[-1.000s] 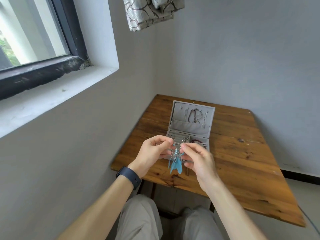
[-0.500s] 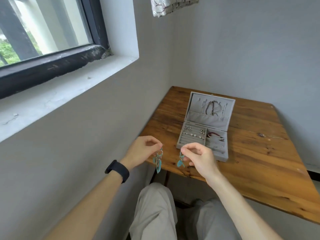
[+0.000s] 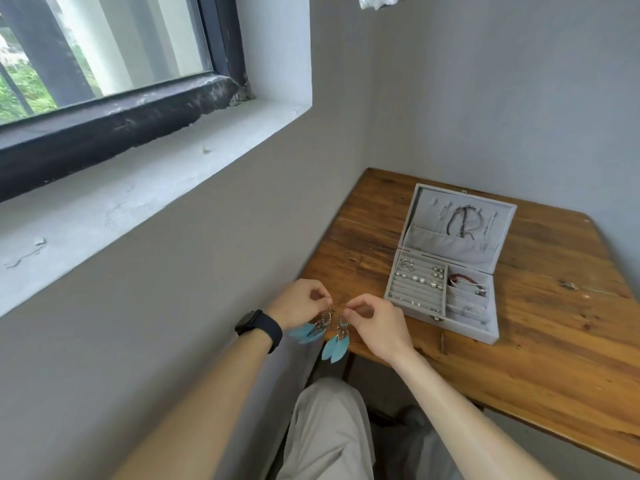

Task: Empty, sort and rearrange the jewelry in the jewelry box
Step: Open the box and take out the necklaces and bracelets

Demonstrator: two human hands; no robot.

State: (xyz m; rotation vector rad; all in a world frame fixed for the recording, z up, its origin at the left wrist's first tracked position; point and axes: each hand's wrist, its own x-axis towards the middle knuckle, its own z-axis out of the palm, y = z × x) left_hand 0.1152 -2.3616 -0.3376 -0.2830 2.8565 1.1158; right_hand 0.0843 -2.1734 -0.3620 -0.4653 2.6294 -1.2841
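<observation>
A grey jewelry box (image 3: 495,327) stands open on the wooden table (image 3: 554,358). Its lid holds hanging necklaces (image 3: 464,221); the left tray carries several small earrings (image 3: 420,278), and a red bracelet (image 3: 462,278) lies in a right compartment. My left hand (image 3: 301,303) pinches one blue feather earring (image 3: 310,329) by its hook. My right hand (image 3: 377,323) pinches the matching feather earring (image 3: 336,344). Both earrings dangle just off the table's near left corner, left of the box.
A grey wall and a window sill (image 3: 156,174) run close along the left side of the table. My knees (image 3: 332,427) are below the table's front edge. A black watch (image 3: 259,327) is on my left wrist.
The two feather earrings were held together in front of the box, then pulled apart, one in each hand. My view has swung left, so the box now lies to the right.
</observation>
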